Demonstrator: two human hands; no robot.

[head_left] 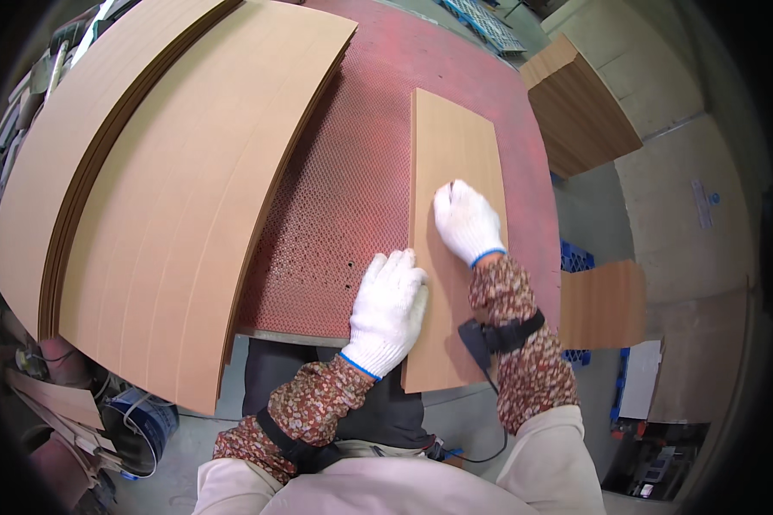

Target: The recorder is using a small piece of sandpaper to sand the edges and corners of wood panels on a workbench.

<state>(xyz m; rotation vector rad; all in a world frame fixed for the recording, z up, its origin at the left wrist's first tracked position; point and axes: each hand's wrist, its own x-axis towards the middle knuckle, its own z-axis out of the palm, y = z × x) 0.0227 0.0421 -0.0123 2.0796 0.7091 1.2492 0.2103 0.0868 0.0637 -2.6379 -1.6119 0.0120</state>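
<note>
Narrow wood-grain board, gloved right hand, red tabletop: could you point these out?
Narrow wood-grain board (445,276): head view, upper face.
Gloved right hand (470,220): head view, back of the hand.
Red tabletop (352,180): head view, bare patterned surface.

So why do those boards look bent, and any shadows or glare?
Head view throughout: fisheye distortion likely bows the large boards; shadow darkens the red mesh surface beside them; corners go black; the narrow board shows no harsh glare.
</note>
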